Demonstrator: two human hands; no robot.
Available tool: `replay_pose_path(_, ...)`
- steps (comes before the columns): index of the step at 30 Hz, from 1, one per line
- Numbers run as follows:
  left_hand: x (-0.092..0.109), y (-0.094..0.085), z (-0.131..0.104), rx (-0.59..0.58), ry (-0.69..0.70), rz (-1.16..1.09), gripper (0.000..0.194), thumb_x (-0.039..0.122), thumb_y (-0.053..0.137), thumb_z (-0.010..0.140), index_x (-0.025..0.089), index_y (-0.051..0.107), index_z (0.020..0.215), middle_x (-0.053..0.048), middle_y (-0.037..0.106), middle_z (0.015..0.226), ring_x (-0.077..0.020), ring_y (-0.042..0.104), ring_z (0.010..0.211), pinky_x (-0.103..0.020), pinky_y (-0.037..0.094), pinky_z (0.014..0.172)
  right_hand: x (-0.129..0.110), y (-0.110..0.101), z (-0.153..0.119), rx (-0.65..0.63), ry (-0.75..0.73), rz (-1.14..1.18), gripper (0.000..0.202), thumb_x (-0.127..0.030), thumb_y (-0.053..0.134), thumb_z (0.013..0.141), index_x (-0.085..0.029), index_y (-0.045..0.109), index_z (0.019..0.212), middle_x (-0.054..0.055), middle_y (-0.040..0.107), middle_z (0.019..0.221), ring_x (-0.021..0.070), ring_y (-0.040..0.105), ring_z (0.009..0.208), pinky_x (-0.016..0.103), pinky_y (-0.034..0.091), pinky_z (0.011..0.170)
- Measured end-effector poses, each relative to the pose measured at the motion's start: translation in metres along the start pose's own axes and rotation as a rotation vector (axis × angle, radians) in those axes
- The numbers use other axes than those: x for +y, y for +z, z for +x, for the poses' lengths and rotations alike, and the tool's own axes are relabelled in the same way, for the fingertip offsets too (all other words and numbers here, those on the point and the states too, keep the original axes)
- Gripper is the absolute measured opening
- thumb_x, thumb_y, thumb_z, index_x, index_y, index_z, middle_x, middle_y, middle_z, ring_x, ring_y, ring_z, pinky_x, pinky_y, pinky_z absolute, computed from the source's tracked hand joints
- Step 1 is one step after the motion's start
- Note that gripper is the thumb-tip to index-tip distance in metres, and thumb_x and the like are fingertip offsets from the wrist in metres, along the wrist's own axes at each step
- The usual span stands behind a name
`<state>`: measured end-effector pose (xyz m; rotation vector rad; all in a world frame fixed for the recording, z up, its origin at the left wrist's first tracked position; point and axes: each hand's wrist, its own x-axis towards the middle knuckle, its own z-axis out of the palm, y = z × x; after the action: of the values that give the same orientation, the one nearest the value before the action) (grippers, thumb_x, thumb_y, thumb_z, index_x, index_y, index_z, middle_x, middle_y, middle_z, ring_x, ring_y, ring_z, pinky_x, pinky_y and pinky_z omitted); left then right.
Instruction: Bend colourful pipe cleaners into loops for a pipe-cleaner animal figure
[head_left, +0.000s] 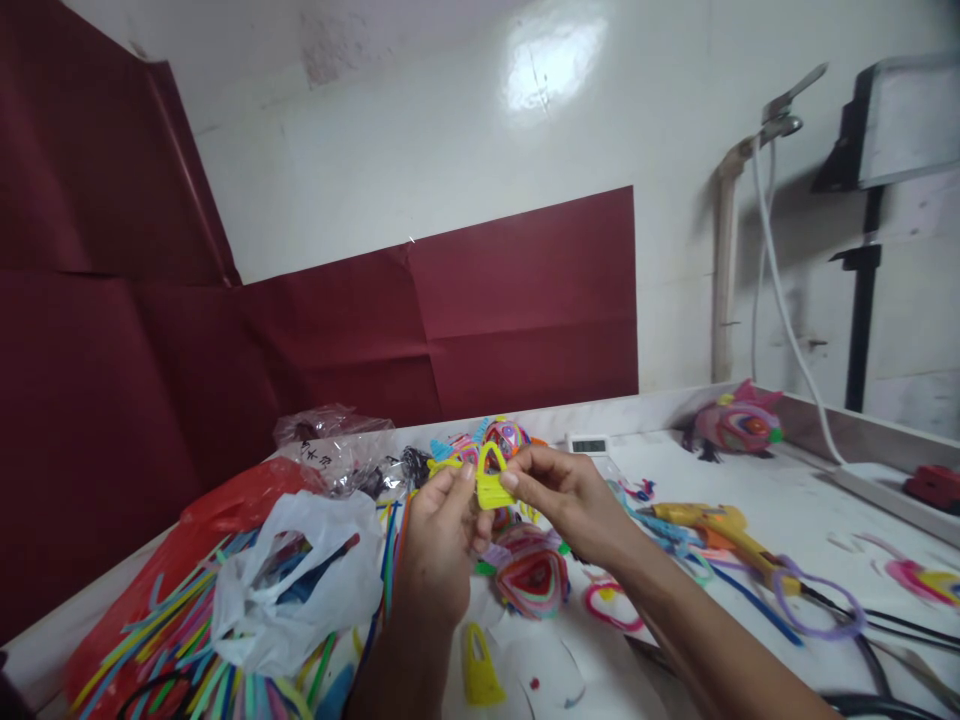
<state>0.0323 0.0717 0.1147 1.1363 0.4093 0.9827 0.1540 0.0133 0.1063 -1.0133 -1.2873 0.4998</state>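
Observation:
My right hand (pixel 559 490) pinches the right edge of a small yellow pipe-cleaner piece (pixel 493 490), which has a looped top and a banded lower part. My left hand (pixel 444 530) has its thumb and fingers closed at the left edge of the same piece, its fingertips partly hidden. A similar yellow piece (pixel 481 668) with a slot lies on the table below. Just under the hands sits a colourful pipe-cleaner fish (pixel 529 572) with ringed pink, red and green bands. Behind the hands is another multicoloured piece (pixel 506 434), partly covered.
At left, pipe cleaners (pixel 165 630) spill from a red bag (pixel 225 510) beside a white plastic bag (pixel 300 570). To the right lie a yellow glue gun (pixel 697 517), a purple loop (pixel 817 600) and a pink loop (pixel 611 605). Another fish (pixel 739 425) stands in the back corner.

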Motion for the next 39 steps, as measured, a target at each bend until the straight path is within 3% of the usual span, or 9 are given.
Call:
replay_pose_path(11, 0.007, 0.000, -0.004, -0.152, -0.144, -0.186, 0.026, 0.025, 0.073, 0.065, 0.012, 0.055, 0.080, 0.004, 0.051, 0.060, -0.0033, 0.043, 0.045, -0.013, 0.028, 0.036, -0.006, -0.003, -0.003, 0.008, -0.103, -0.085, 0.028, -0.043, 0.060, 0.079, -0.016, 0.059, 0.071, 0.002, 0.056, 0.069, 0.0139, 0.051, 0.066, 0.026, 0.041, 0.061)
replay_pose_path(24, 0.010, 0.001, -0.006, -0.217, -0.212, -0.245, 0.017, 0.022, 0.067, 0.073, 0.011, 0.059, 0.083, 0.002, 0.052, 0.065, -0.0031, 0.043, 0.046, -0.012, 0.027, 0.036, -0.011, -0.005, -0.005, -0.024, -0.194, -0.141, 0.023, -0.037, 0.057, 0.083, -0.017, 0.058, 0.072, 0.002, 0.056, 0.071, 0.0138, 0.051, 0.067, 0.026, 0.040, 0.063)
replay_pose_path(27, 0.007, 0.002, -0.007, -0.158, -0.139, -0.187, 0.020, 0.027, 0.066, 0.075, 0.013, 0.056, 0.084, 0.002, 0.054, 0.065, -0.0040, 0.047, 0.047, -0.012, 0.031, 0.037, -0.014, -0.005, -0.006, -0.006, -0.233, -0.190, 0.022, -0.035, 0.057, 0.084, -0.017, 0.058, 0.071, 0.001, 0.056, 0.071, 0.0136, 0.050, 0.067, 0.026, 0.040, 0.062)
replay_pose_path(33, 0.002, 0.003, -0.006, 0.025, 0.186, 0.015, 0.027, 0.033, 0.069, 0.071, 0.019, 0.047, 0.079, 0.006, 0.056, 0.055, -0.0067, 0.049, 0.042, -0.015, 0.037, 0.038, -0.017, -0.004, -0.006, 0.011, -0.298, -0.272, 0.019, -0.029, 0.054, 0.086, -0.018, 0.057, 0.071, 0.001, 0.055, 0.070, 0.0130, 0.050, 0.065, 0.025, 0.040, 0.061)
replay_pose_path(39, 0.000, 0.006, -0.005, 0.215, 0.356, 0.146, 0.024, 0.034, 0.072, 0.065, 0.014, 0.059, 0.070, 0.003, 0.061, 0.056, -0.0056, 0.052, 0.044, -0.014, 0.040, 0.041, -0.018, -0.002, -0.008, 0.052, -0.323, -0.303, 0.020, -0.031, 0.053, 0.086, -0.019, 0.057, 0.070, 0.001, 0.055, 0.069, 0.0139, 0.052, 0.065, 0.025, 0.042, 0.059)
